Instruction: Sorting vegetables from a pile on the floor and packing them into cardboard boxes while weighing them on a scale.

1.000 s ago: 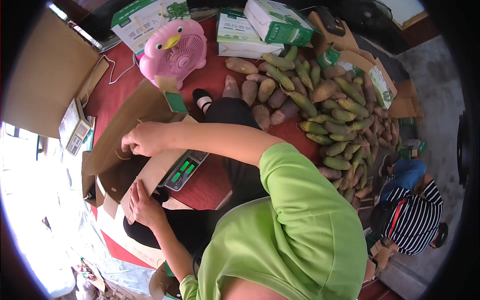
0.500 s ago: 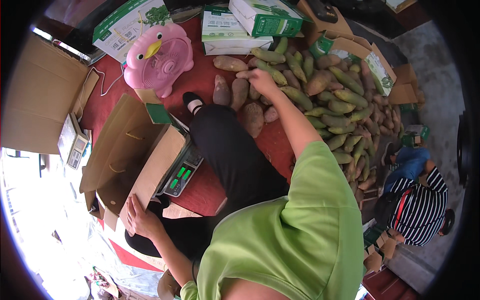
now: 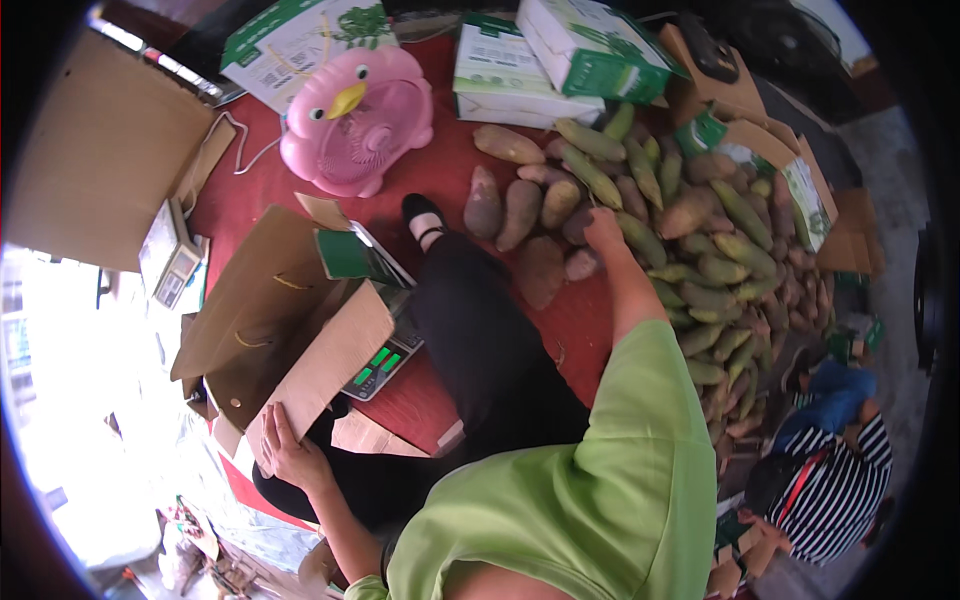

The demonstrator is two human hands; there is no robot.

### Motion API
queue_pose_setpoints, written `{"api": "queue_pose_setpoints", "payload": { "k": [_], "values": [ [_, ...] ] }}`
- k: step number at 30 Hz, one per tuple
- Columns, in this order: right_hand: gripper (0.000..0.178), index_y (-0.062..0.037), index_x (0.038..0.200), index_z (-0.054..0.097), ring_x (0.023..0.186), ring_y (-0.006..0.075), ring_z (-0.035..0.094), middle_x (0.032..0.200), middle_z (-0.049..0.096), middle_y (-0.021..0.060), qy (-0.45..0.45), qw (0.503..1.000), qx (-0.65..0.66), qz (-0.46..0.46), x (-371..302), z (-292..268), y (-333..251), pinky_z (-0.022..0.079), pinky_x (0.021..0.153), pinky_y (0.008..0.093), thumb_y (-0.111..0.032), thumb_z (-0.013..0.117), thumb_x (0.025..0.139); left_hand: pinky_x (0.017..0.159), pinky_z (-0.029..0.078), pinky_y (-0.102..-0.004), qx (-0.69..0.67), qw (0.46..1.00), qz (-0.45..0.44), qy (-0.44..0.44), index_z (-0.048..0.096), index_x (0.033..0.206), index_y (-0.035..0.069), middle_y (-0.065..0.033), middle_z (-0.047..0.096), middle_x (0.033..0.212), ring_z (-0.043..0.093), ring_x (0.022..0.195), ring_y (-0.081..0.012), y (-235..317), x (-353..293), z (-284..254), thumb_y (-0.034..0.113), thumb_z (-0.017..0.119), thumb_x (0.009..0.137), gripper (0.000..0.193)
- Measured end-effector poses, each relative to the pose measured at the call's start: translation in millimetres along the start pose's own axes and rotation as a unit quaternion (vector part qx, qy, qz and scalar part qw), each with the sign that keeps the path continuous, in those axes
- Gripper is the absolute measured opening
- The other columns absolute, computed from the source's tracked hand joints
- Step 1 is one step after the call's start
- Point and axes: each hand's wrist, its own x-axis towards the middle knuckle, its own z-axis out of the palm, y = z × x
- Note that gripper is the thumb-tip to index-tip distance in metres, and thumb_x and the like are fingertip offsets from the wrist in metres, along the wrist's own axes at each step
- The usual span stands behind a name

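Note:
My left hand [image 3: 292, 458] lies with its fingers stretched out against the lower end of a brown carton flap [image 3: 330, 355]. The flap belongs to an open carton [image 3: 250, 310] with cord handles, beside my bent leg. Under its right side is a digital scale [image 3: 385, 368] with lit green digits. My right hand [image 3: 603, 232] reaches to the near left edge of a heap of long green radishes [image 3: 590, 175] and purplish-brown roots [image 3: 522, 212]. Its fingers look curled; what they hold, if anything, cannot be made out. A pale round root [image 3: 581, 265] lies just below it.
A pink bird-shaped fan [image 3: 365, 150] stands on the red cloth [image 3: 245, 190]. White-and-green boxes [image 3: 515, 75] lie behind the heap. At the right, an open carton [image 3: 805, 195] borders it, and a person in a striped top [image 3: 835, 490] bends low. Another scale [image 3: 170, 255] sits at left.
My right hand has moved nearer, from a brownish root at the heap's far left to its near left edge. My left hand stays on the flap. The whole view has shifted slightly.

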Motion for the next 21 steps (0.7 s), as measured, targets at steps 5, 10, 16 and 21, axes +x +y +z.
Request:
{"api": "queue_pose_setpoints", "payload": {
  "k": [5, 10, 16, 21],
  "values": [
    [0.042, -0.0066, 0.119, 0.053, 0.125, 0.0373, 0.039, 0.139, 0.036, 0.0199, -0.06, 0.997, -0.025, 0.03, 6, 11, -4, 0.037, 0.102, 0.0421, -0.015, 0.058, 0.078, 0.097, 0.039, -0.041, -0.003, 1.0, -0.002, -0.009, 0.06, 0.116, 0.008, -0.0102, 0.059, 0.119, 0.053, 0.114, -0.0295, -2, -1, -2, -0.003, 0.051, 0.075, 0.044],
    [0.026, -0.0079, 0.103, 0.06, 0.103, 0.0377, 0.055, 0.118, 0.05, 0.0169, -0.002, 0.993, -0.106, -0.047, -9, 3, -9, 0.046, 0.087, 0.0443, -0.008, 0.054, 0.078, 0.098, 0.038, -0.0409, -0.01, 1.0, -0.015, 0.005, 0.06, 0.115, 0.007, -0.0107, 0.059, 0.118, 0.053, 0.115, -0.0302, -2, -1, -5, -0.004, 0.051, 0.073, 0.044],
    [0.023, -0.0099, 0.1, 0.064, 0.097, 0.0339, 0.058, 0.108, 0.055, 0.0133, -0.017, 0.985, -0.149, -0.082, -47, 10, -4, 0.047, 0.082, 0.0437, -0.01, 0.058, 0.077, 0.099, 0.037, -0.0417, -0.027, 1.0, -0.008, -0.005, 0.06, 0.114, 0.006, -0.0107, 0.059, 0.117, 0.053, 0.115, -0.0302, -4, -1, -7, -0.003, 0.051, 0.07, 0.046],
    [0.021, -0.0058, 0.099, 0.065, 0.092, 0.0338, 0.059, 0.098, 0.062, 0.0138, 0.08, 0.992, 0.062, -0.077, -64, 14, 29, 0.047, 0.08, 0.0398, -0.014, 0.058, 0.08, 0.098, 0.039, -0.0413, -0.036, 0.999, 0.008, 0.023, 0.061, 0.112, 0.007, -0.0098, 0.06, 0.117, 0.054, 0.113, -0.0282, -10, 1, -2, -0.001, 0.051, 0.073, 0.041]
  ]
}}
